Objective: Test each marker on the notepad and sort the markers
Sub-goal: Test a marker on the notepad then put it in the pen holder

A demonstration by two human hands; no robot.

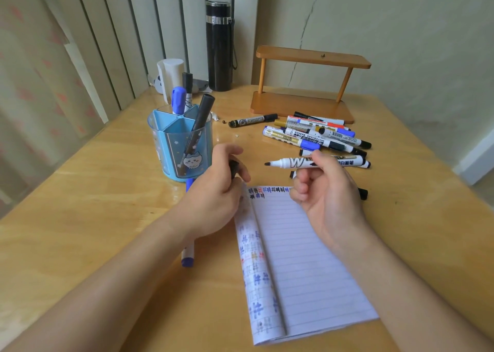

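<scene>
Head | right hand pinches uncapped marker near notepad | left hand grips cap

— Body condition, both sides?
— I log the left hand bare, the left forearm uncovered down to the lower edge of my feed. Right hand bare as well; right forearm uncovered to the corner.
— Clothing?
— Only bare limbs fall within my view.
</scene>
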